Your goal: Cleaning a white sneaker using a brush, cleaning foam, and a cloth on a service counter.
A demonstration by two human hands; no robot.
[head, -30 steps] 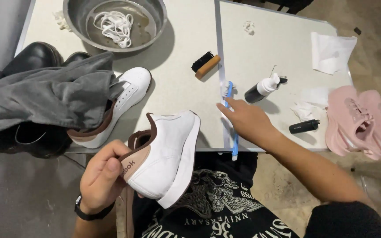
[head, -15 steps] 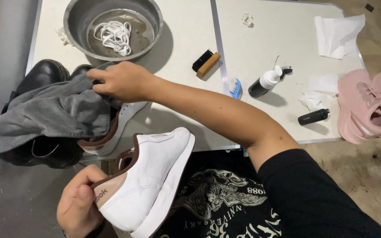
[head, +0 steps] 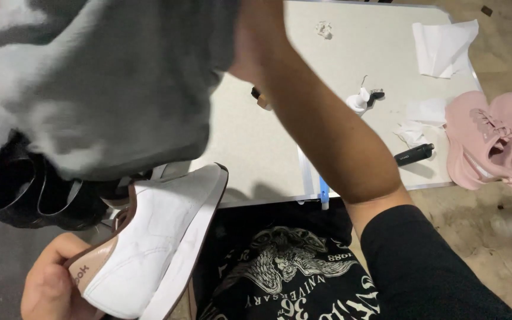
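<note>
Left hand [head: 45,290] has its grip wrapped round the white sneaker's [head: 149,249] heel — right hand's grip is hidden behind the raised grey cloth [head: 102,77], can't tell. Black boots [head: 31,195] sit at the bench's [head: 256,142] left edge.

White sneaker [head: 155,237], tan heel, tilted on side, lower left; grey cloth [head: 108,77] lifted, blurred, upper left.

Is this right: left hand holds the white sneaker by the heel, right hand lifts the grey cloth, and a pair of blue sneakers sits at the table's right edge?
Not quite. The sneakers at the right edge of the table are pink, not blue, as the head view shows. The rest holds: the left hand holds the white sneaker by its heel, and the right arm lifts the grey cloth, which hides that hand's grip.
</note>
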